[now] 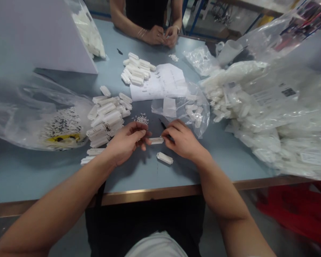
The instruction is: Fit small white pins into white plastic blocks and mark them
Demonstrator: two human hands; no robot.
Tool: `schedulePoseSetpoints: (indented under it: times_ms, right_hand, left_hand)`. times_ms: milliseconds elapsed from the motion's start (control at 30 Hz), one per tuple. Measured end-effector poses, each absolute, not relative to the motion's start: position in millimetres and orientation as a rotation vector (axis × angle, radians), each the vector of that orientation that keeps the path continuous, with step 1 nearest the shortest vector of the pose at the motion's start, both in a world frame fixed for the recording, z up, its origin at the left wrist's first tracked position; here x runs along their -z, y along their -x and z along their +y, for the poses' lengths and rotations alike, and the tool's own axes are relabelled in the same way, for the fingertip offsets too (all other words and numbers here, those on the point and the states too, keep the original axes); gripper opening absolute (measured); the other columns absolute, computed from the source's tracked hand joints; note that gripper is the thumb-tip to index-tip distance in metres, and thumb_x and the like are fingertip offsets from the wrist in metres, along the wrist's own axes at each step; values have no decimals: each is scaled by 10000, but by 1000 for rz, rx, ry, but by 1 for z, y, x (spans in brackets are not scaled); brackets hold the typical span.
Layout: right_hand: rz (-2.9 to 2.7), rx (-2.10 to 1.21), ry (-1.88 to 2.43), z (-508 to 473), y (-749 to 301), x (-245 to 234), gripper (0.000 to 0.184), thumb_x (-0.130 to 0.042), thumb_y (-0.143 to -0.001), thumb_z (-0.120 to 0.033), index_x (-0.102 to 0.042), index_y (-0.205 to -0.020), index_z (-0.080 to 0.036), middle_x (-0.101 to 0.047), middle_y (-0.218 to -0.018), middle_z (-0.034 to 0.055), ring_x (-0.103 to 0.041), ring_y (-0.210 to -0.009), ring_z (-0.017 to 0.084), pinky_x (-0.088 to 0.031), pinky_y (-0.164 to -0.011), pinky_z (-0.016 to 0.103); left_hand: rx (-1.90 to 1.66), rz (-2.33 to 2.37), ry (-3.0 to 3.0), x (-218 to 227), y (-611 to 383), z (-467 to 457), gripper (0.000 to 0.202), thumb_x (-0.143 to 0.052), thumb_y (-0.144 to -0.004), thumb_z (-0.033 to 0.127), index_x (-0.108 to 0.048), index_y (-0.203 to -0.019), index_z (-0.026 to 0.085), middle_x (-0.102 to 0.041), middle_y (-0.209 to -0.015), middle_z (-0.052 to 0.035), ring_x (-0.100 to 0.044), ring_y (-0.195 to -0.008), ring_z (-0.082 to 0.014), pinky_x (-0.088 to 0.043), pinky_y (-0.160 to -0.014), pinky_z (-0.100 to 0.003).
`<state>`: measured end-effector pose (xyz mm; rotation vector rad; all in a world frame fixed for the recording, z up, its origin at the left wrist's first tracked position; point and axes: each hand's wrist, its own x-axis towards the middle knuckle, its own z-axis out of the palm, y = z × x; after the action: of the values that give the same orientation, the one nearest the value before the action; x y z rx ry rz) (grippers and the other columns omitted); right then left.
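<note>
Between my hands lies a small white connector housing [156, 141] with rows of holes. My left hand [127, 141] is at its left end, thumb and forefinger pinched together and the other fingers curled loosely; whatever the pinch holds is too small to make out. At the housing's right end is my right hand [183, 139], closed round a thin black pointed tool [163, 125], its fingertips touching or very near the housing. A second white housing [164, 158] lies just nearer to me. Beyond my left fingertips is a little heap of tiny white pins [141, 119].
White housings [107, 114] are piled left, beside a clear bag of small black-and-white parts [62, 125]. A bag with several housings [195, 112] and a paper sheet [163, 82] lie ahead. Large filled bags [278, 107] crowd the right. Across the table [139, 182], a co-worker's hands [163, 35] work.
</note>
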<state>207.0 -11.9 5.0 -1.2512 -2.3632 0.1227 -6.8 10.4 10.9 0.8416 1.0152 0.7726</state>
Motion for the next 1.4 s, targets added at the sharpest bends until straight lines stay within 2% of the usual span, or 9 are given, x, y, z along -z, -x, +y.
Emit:
schedulePoseSetpoints:
  times_ms: [133,267,400,567,767,933,1200,1300,1400]
  right_hand:
    - [-2455,-119,1259,-12,-207,-5,142,-529,-838,-94,-640,-816,-178,-586,-840,74,-515,-859,220,-486,-815,368]
    - [-2523,-132,1251,-12,-203,-4,143,-537,-847,-84,-661,-852,-154,-587,-863,90,-512,-890,223,-486,-848,375]
    - [-2586,-73,1232,-13,-201,-1,134,-534,-867,-110,-663,-859,-146,-586,-874,104,-507,-900,234,-494,-850,387]
    - [-2617,-15,1228,-14,-199,0,161,-502,-898,-119,-656,-858,-145,-583,-881,112,-505,-918,241,-491,-840,398]
    - [-2651,55,1207,-16,-200,-5,181,-501,-898,-116,-677,-876,-154,-590,-876,94,-514,-904,231,-463,-829,379]
    - [-2563,101,1231,-19,-206,-14,187,-532,-878,-150,-703,-944,-182,-619,-923,84,-517,-883,219,-428,-809,378]
    - [-2737,64,1109,-20,-204,-13,126,-609,-866,-212,-716,-931,-202,-643,-859,55,-520,-883,217,-378,-773,368]
    - [-2680,24,1126,-19,-205,-9,133,-594,-867,-198,-722,-898,-212,-653,-855,45,-530,-875,206,-378,-769,359]
    - [-2548,80,1108,-18,-206,-6,191,-563,-893,-194,-716,-1002,-221,-683,-955,49,-551,-884,202,-387,-769,362]
  left_hand:
    - [-713,1054,-898,-8,9,11,199,-648,-791,277,-590,-953,175,-651,-775,-22,-544,-526,-105,-348,-405,-218]
    - [-666,1105,-1115,-8,11,11,197,-603,-833,347,-616,-972,208,-614,-701,18,-449,-489,-96,-312,-455,-239]
    - [-603,1328,-1606,-13,14,12,224,-585,-840,359,-648,-994,210,-575,-637,23,-507,-580,-153,-361,-577,-277]
    - [-362,1347,-2031,-7,16,10,358,-518,-886,437,-620,-1141,208,-631,-697,-11,-586,-656,-213,-379,-645,-305]
    - [-135,1324,-2235,4,15,8,417,-519,-877,519,-638,-1154,230,-711,-859,-93,-652,-791,-285,-407,-687,-329]
    - [-107,1345,-2265,3,14,6,422,-455,-904,540,-639,-1128,233,-720,-910,-113,-664,-820,-302,-417,-702,-345]
    - [-233,1364,-2102,4,14,6,344,-587,-830,501,-667,-1037,238,-714,-859,-94,-650,-806,-296,-418,-721,-339]
    - [-352,1352,-1999,-4,15,8,370,-618,-808,531,-668,-1023,233,-671,-744,-48,-621,-729,-248,-407,-677,-313]
    - [-703,1270,-1562,-12,16,11,351,-566,-857,540,-662,-961,218,-604,-666,-13,-543,-606,-171,-403,-597,-285]
